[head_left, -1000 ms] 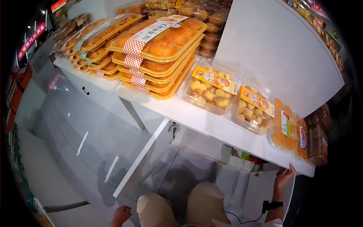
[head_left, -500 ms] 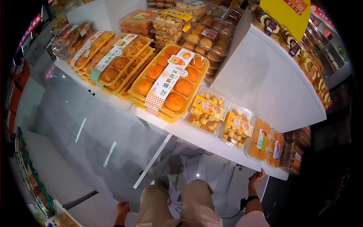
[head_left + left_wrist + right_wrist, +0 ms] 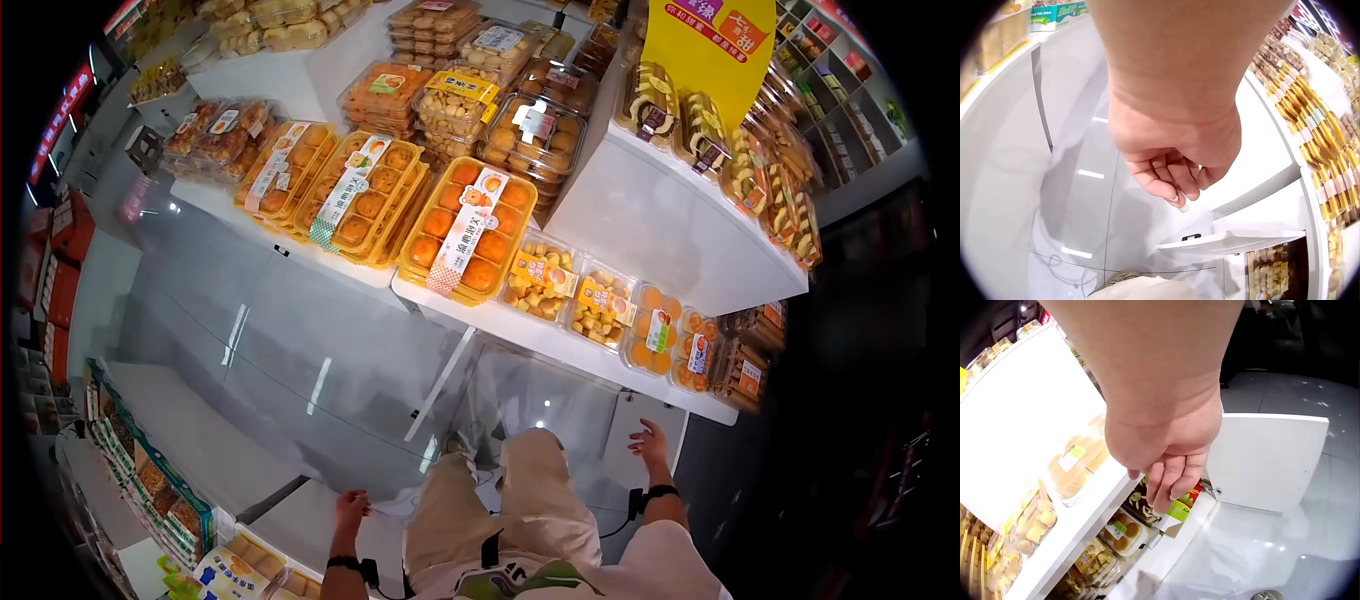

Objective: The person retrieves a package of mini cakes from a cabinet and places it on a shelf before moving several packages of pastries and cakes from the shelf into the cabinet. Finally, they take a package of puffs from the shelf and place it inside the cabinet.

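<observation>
My left hand (image 3: 352, 506) hangs beside my leg over the floor, fingers loosely curled around nothing, as the left wrist view also shows. The right hand (image 3: 648, 440) is held in front of an open white cabinet door (image 3: 640, 425), fingers loosely bent and holding nothing. In the right wrist view the right hand (image 3: 1169, 462) appears over the open cabinet, where packed cakes (image 3: 1124, 532) and a green and red box (image 3: 1179, 510) lie inside. A second open door (image 3: 1229, 240) shows in the left wrist view. Whether the right fingers touch anything there cannot be told.
Above the cabinet a white shelf (image 3: 560, 352) carries orange-bun trays (image 3: 468, 230), boxes of small cakes (image 3: 600, 305) and round cakes (image 3: 650, 330). A raised white display block (image 3: 670, 215) stands behind. Packaged goods (image 3: 160, 480) line the lower left.
My right hand has come away from the shelf's front edge. The view has shifted back, showing more of the shelf and my body; the left hand appears higher in it.
</observation>
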`<control>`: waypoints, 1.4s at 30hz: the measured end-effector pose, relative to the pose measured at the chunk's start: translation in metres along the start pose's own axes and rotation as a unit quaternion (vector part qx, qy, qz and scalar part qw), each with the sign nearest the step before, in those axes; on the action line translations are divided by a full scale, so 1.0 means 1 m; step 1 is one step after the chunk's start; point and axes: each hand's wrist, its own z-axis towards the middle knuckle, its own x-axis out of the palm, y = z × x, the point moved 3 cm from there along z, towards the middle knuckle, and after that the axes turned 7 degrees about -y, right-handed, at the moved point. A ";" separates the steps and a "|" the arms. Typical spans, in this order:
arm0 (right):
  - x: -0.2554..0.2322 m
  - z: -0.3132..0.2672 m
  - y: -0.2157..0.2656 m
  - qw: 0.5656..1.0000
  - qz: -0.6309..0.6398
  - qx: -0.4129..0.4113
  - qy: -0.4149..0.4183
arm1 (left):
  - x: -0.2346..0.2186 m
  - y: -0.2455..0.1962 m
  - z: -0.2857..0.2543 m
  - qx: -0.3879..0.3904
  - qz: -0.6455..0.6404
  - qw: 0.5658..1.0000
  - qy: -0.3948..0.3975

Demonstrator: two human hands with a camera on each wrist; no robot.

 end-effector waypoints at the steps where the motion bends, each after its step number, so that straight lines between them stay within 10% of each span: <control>1: -0.004 -0.008 -0.002 1.000 0.003 0.006 0.002 | -0.004 -0.007 -0.008 0.000 0.006 1.000 -0.002; 11: -0.058 -0.042 0.015 0.996 0.071 0.056 -0.015 | 0.003 -0.101 -0.058 0.003 0.014 0.999 -0.033; 23: -0.093 -0.016 0.138 0.981 0.163 -0.094 0.041 | 0.147 -0.299 -0.116 0.153 0.067 0.985 0.034; 42: -0.011 -0.043 0.279 0.953 0.116 -0.193 0.202 | 0.295 -0.487 -0.128 0.235 0.094 0.946 0.202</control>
